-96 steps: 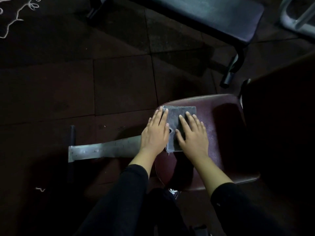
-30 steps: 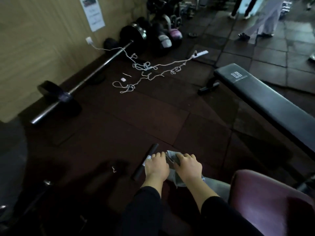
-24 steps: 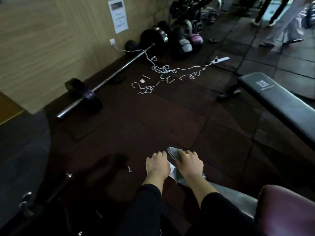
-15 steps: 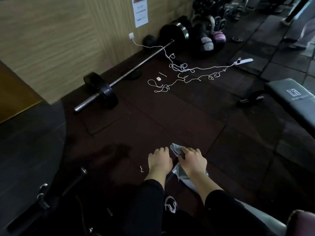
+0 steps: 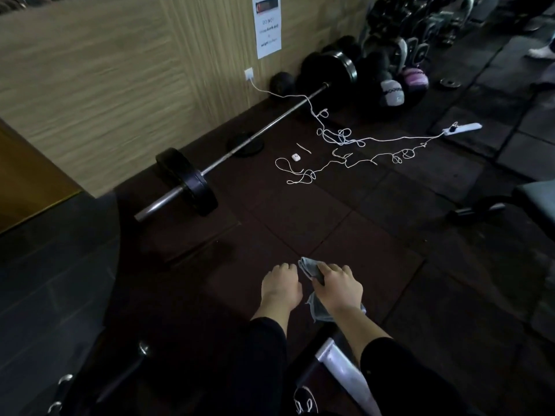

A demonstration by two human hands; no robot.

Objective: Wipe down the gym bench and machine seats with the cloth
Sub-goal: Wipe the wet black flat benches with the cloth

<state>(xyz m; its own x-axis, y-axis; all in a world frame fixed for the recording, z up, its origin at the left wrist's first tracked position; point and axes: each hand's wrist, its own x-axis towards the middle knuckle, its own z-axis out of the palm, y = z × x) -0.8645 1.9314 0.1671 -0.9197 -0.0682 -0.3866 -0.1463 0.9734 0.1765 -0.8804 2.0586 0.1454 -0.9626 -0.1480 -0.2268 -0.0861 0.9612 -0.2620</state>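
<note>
Over the dark floor mats my right hand (image 5: 338,288) grips the bunched grey cloth (image 5: 309,268); a tail of it hangs below the wrist. My left hand (image 5: 280,285) is just to its left with fingers curled, and I cannot tell whether it touches the cloth. The end of a black padded bench (image 5: 537,195) shows at the right edge. The maroon seat is out of view; only its grey metal frame bar (image 5: 342,370) shows below my arms.
A loaded barbell (image 5: 240,148) lies along the wooden wall. A tangled white cable (image 5: 339,139) runs across the floor to a power strip (image 5: 464,127). Kettlebells and weight balls (image 5: 390,91) crowd the far corner. A dark machine part (image 5: 75,370) stands at the lower left.
The view has swung up and left from the maroon seat to the floor and wall. The cloth, pressed flat under both hands earlier, is now bunched in my right hand.
</note>
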